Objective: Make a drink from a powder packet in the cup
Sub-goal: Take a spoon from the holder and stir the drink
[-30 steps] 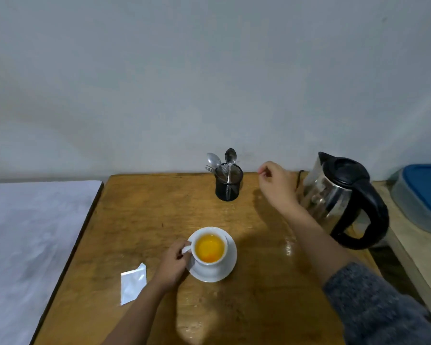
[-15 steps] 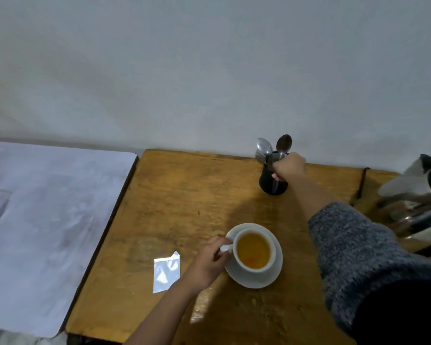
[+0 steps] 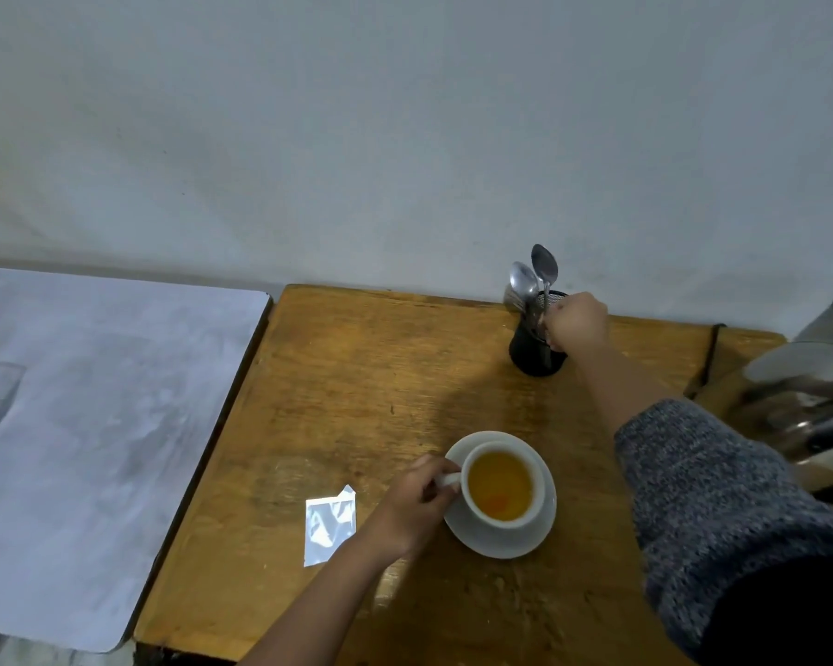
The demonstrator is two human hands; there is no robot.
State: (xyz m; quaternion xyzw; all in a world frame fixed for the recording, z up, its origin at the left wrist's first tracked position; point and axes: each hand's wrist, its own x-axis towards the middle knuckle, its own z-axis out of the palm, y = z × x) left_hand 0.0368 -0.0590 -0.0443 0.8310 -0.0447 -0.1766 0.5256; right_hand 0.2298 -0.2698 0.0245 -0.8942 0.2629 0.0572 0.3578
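Observation:
A white cup point(image 3: 501, 487) of orange liquid stands on a white saucer point(image 3: 506, 540) on the wooden table point(image 3: 357, 386). My left hand point(image 3: 412, 504) pinches the cup's handle. At the table's back stands a black holder point(image 3: 535, 350) with spoons in it. My right hand point(image 3: 575, 324) is closed around the handle of one spoon point(image 3: 544, 269), whose bowl rises above the holder. An opened silver powder packet point(image 3: 330, 523) lies flat to the left of my left hand.
A steel kettle point(image 3: 809, 401) with a black handle stands at the right edge, close to my right sleeve. A grey-white surface point(image 3: 92, 425) adjoins the table on the left. The wall runs right behind the holder.
My right hand went from near the kettle to the holder and closed on a spoon, which now stands a little higher. The view swung left. My left hand stayed on the cup handle.

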